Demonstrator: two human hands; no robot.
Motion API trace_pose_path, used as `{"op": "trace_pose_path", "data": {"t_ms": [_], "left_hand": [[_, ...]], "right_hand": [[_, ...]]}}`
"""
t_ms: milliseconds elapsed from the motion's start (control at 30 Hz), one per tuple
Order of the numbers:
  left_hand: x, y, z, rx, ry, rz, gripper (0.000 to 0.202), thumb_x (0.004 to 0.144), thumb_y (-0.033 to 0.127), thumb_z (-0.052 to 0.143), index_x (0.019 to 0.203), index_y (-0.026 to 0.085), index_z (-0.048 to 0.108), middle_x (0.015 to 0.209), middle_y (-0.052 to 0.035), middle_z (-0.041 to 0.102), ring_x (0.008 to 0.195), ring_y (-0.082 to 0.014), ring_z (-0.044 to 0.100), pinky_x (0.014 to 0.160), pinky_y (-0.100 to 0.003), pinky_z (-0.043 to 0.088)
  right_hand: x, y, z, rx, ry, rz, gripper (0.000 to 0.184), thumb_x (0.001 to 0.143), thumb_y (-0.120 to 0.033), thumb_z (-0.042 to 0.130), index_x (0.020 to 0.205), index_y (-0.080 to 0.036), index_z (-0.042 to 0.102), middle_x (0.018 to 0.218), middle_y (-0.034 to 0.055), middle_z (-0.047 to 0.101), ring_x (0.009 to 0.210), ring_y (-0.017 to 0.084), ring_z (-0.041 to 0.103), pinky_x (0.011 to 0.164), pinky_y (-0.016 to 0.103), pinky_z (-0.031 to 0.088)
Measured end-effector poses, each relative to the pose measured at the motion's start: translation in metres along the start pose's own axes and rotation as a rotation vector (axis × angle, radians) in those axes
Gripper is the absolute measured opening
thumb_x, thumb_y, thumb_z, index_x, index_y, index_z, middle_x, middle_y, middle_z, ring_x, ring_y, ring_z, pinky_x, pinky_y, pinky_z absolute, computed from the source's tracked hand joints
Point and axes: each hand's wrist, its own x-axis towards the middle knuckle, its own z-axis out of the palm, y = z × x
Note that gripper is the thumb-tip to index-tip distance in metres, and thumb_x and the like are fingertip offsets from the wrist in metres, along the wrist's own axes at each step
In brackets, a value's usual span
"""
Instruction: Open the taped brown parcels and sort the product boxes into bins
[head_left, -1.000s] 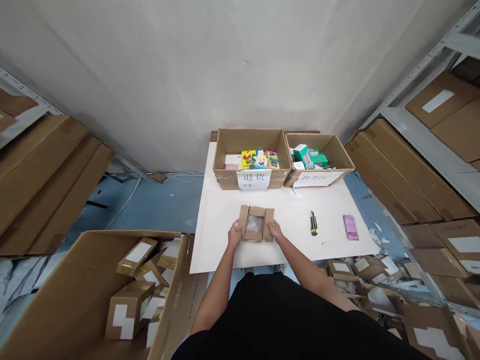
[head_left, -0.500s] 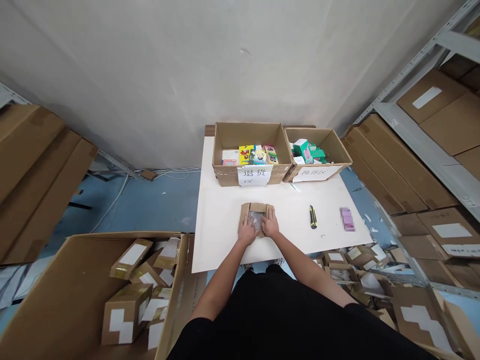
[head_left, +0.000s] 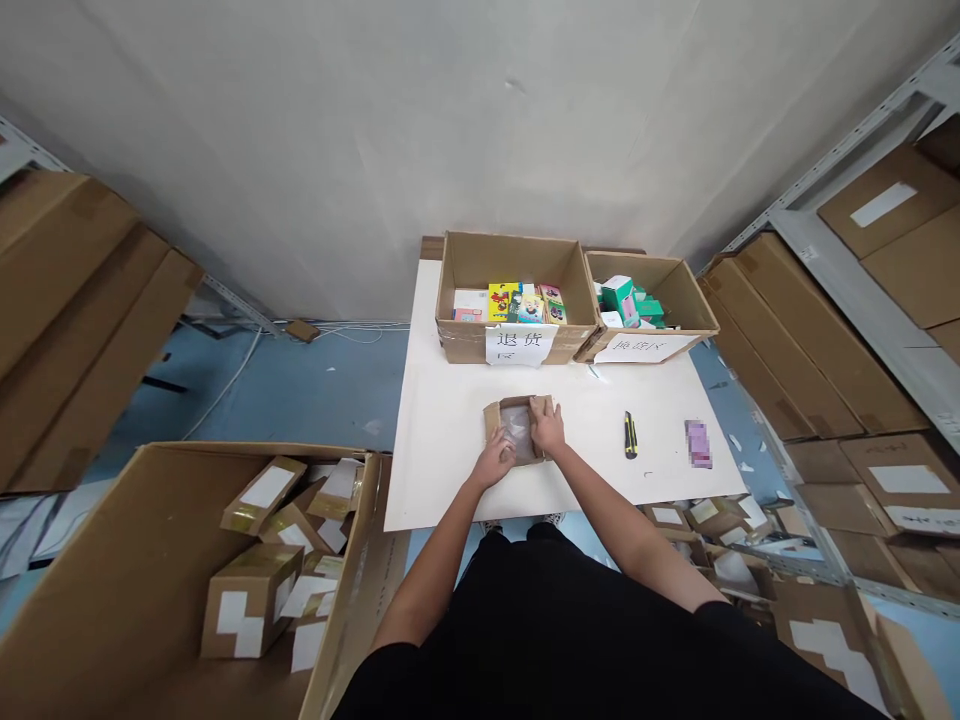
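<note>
A small open cardboard box point(head_left: 496, 417) lies on the white table point(head_left: 442, 440), with a clear plastic bag point(head_left: 517, 432) showing inside. My left hand point(head_left: 496, 462) rests on the box's near left part, fingers reaching in at the bag. My right hand point(head_left: 546, 424) lies over the box's right flap, fingers bent onto it. Whether either hand actually grips the bag is hard to see.
Two labelled cartons stand at the table's far edge: one point(head_left: 516, 297) with colourful packs, one point(head_left: 646, 305) with green packs. A utility knife point(head_left: 630, 434) and a pink item point(head_left: 697, 443) lie to the right. A big carton of small parcels point(head_left: 187, 580) sits at lower left. Shelves flank both sides.
My hands have gone from holding the box's side flaps apart to reaching over and into the box. The right hand now lies across the right flap.
</note>
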Motion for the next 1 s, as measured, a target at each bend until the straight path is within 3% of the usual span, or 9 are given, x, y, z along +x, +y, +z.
{"op": "trace_pose_path", "data": {"t_ms": [200,300,367,500,600,667,767,867,1000], "left_hand": [[-0.013,0.009,0.015,0.123,-0.006,0.058,0.069,0.066,0.020,0.088,0.129,0.018,0.061,0.174,-0.0170,0.024,0.163,-0.0367,0.014,0.130,-0.057,0.025],[-0.019,0.006,0.023,0.171,0.015,-0.004,0.052,0.067,0.011,0.086,0.115,0.018,0.066,0.174,-0.0156,0.025,0.163,-0.0338,0.018,0.130,-0.055,0.027],[-0.020,0.003,0.026,0.166,0.038,-0.036,0.032,0.074,0.007,0.080,0.101,0.021,0.068,0.174,-0.0108,0.027,0.163,-0.0296,0.020,0.128,-0.052,0.033],[-0.020,-0.001,0.032,0.146,0.066,-0.043,0.015,0.084,0.007,0.070,0.083,0.021,0.067,0.174,-0.0041,0.028,0.162,-0.0266,0.021,0.123,-0.047,0.043],[-0.021,-0.004,0.039,0.153,0.107,-0.034,0.013,0.087,0.010,0.067,0.080,0.020,0.067,0.174,-0.0031,0.029,0.163,-0.0270,0.019,0.124,-0.046,0.041],[-0.022,-0.006,0.045,0.155,0.133,-0.041,0.012,0.089,0.010,0.065,0.082,0.021,0.067,0.174,-0.0017,0.030,0.164,-0.0269,0.016,0.123,-0.046,0.043],[-0.025,-0.009,0.050,0.150,0.151,-0.035,0.013,0.089,0.010,0.061,0.090,0.021,0.069,0.175,-0.0003,0.027,0.164,-0.0260,0.014,0.121,-0.046,0.046],[-0.028,-0.009,0.052,0.154,0.148,-0.025,0.014,0.090,0.011,0.061,0.093,0.022,0.068,0.176,0.0003,0.024,0.164,-0.0267,0.014,0.123,-0.048,0.044],[-0.028,-0.009,0.056,0.159,0.145,-0.035,0.012,0.091,0.010,0.061,0.090,0.021,0.065,0.176,-0.0012,0.021,0.164,-0.0290,0.014,0.124,-0.053,0.042]], "right_hand": [[0.043,-0.015,-0.015,-0.009,-0.098,0.034,0.087,0.097,-0.021,0.053,0.171,-0.033,0.010,0.176,0.0147,0.015,0.161,0.041,0.013,0.122,0.060,0.025],[0.056,-0.018,-0.016,0.014,-0.239,0.038,0.088,0.094,-0.014,0.052,0.171,-0.031,0.012,0.175,0.0166,0.018,0.160,0.039,0.018,0.120,0.057,0.031],[0.057,-0.018,-0.015,0.028,-0.227,0.011,0.090,0.092,-0.012,0.052,0.171,-0.027,0.013,0.175,0.0186,0.018,0.160,0.038,0.018,0.120,0.057,0.030],[0.034,-0.019,-0.009,0.124,0.192,-0.095,0.080,0.090,-0.012,0.049,0.167,-0.017,0.029,0.174,0.0189,0.022,0.161,0.038,0.012,0.124,0.062,0.021],[0.009,-0.020,0.006,0.266,0.425,-0.252,0.063,0.091,-0.012,0.044,0.153,-0.017,0.052,0.161,0.0162,0.046,0.153,0.032,0.033,0.123,0.054,0.029],[0.000,-0.022,0.020,0.324,0.345,-0.306,0.050,0.091,-0.010,0.043,0.134,-0.017,0.067,0.138,0.0148,0.065,0.133,0.028,0.055,0.115,0.043,0.041],[0.006,-0.023,0.035,0.262,0.073,-0.267,0.042,0.091,-0.008,0.047,0.122,-0.017,0.073,0.122,0.0137,0.072,0.117,0.024,0.065,0.106,0.032,0.047],[0.030,-0.027,0.041,0.100,-0.154,-0.235,0.057,0.089,-0.010,0.058,0.145,-0.016,0.061,0.152,0.0164,0.056,0.141,0.027,0.051,0.113,0.032,0.041],[0.055,-0.040,0.049,-0.055,-0.381,-0.190,0.099,0.085,-0.019,0.075,0.169,-0.019,0.023,0.175,0.0194,0.018,0.161,0.036,0.019,0.122,0.043,0.032]]}}
